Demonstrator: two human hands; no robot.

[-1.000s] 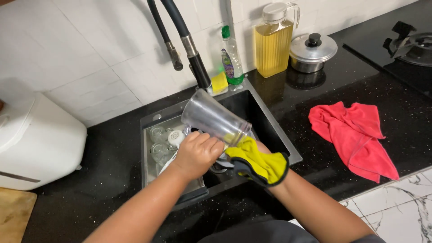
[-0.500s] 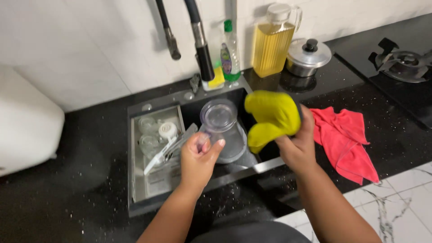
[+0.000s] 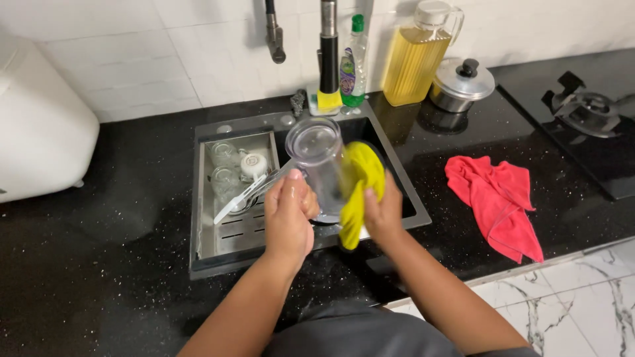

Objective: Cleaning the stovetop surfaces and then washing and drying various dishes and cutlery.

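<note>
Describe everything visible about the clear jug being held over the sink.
The clear jug looks like transparent plastic, tall and cylindrical, with a round rim and a side handle. It is empty, tilted with its open mouth toward the camera, above the black sink. The left hand holds it by the handle side; the right hand presses a yellow cloth against its right wall.

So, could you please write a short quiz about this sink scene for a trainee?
1. True or false: the left hand holds the clear jug.
2. Which colour is the cloth under the right hand? A red, B yellow, C white.
3. Fill in: the red cloth lies on the black ____.

Key: 1 true; 2 B; 3 counter.
</note>
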